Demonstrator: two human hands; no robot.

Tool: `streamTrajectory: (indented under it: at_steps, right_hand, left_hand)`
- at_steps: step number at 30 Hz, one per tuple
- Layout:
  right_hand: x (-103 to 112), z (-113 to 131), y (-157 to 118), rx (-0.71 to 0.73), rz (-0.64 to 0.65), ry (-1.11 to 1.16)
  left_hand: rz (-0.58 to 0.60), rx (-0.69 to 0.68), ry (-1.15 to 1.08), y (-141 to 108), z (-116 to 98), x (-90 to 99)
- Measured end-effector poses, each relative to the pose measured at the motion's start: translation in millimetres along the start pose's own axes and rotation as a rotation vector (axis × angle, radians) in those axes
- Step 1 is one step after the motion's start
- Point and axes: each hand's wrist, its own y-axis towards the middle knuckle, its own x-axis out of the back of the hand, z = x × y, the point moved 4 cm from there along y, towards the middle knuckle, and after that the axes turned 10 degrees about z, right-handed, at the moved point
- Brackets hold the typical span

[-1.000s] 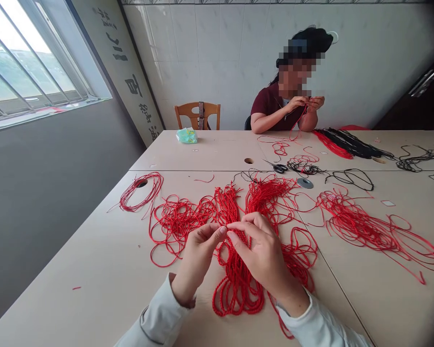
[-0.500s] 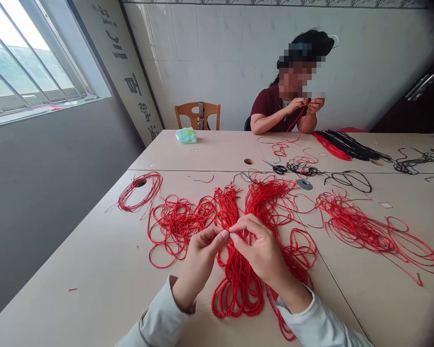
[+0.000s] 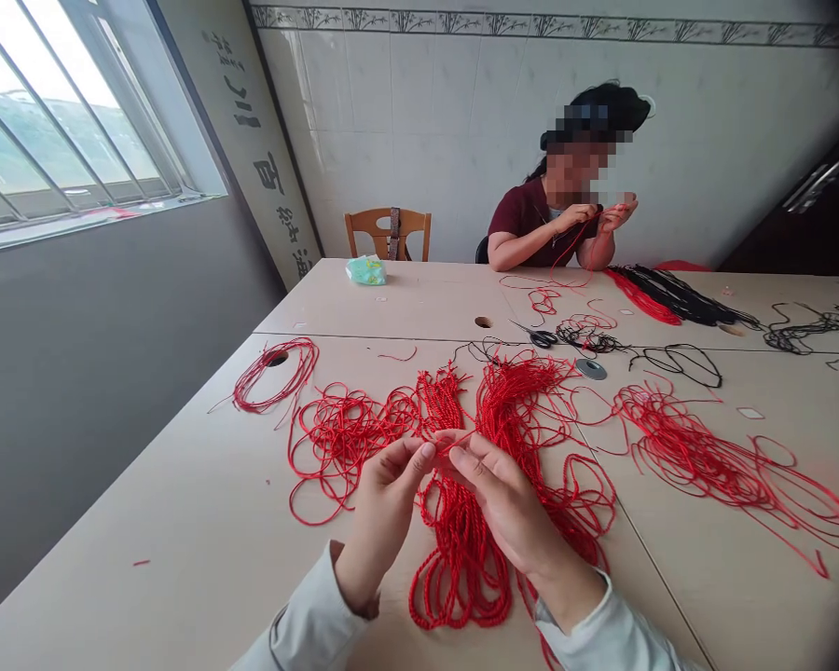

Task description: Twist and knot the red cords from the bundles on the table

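Observation:
My left hand (image 3: 390, 503) pinches a thin red cord (image 3: 448, 448) between thumb and forefinger. Close beside it, my right hand (image 3: 507, 499) is closed on the same cord, its thumb near the forefinger. Both hands are held over a bundle of braided red cords (image 3: 460, 578), which lies in long loops on the table. To its right is a second red bundle (image 3: 514, 401), partly hidden by my right hand. A loose tangle of red cord (image 3: 346, 424) lies left of the braided bundle.
A coil of red cord (image 3: 276, 410) lies at left, another red heap (image 3: 699, 447) at right. Beyond are scissors (image 3: 542, 339), a grey disc (image 3: 591, 370) and black cords (image 3: 685, 296). Across the table (image 3: 182, 494) a person (image 3: 531, 228) works red cord with both hands.
My fingertips have parted slightly, and a short stretch of red cord now shows between them. My right thumb and fingers have shifted. The whole view has tilted up a little.

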Motion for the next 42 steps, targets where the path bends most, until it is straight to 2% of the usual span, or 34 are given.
streamTrajectory:
  at_steps: [4, 10, 16, 23, 29, 36, 39, 42]
  right_hand:
    - [-5, -4, -2, 0.033, -0.040, -0.035]
    - [0, -8, -2, -0.011, -0.102, -0.121]
    - [-1, -10, -2, -0.046, -0.114, -0.053]
    - [-3, -10, -3, -0.055, -0.124, -0.042]
    - [3, -11, -3, -0.074, -0.195, -0.141]
    - [9, -11, 3, 0.047, -0.211, -0.135]
    - [9, -10, 3, 0.034, -0.208, -0.125]
    - [5, -10, 1, 0.016, -0.143, -0.116]
  left_hand:
    - [0.012, -0.005, 0.034, -1, 1, -0.5]
    - [0.034, 0.005, 0.051, -5, -1, -6.9]
    - [0.137, 0.015, 0.017, -6, -4, -15.1]
    - [0.192, 0.040, 0.037, -6, 0, -15.3]
    - [0.092, 0.097, 0.058, -4, 6, -8.2]
    - [0.119, 0.194, 0.024, -4, 11, -8.3]
    - [0.117, 0.193, 0.034, -3, 12, -6.2]
    - [0.118, 0.179, 0.023, -2, 12, -4.0]
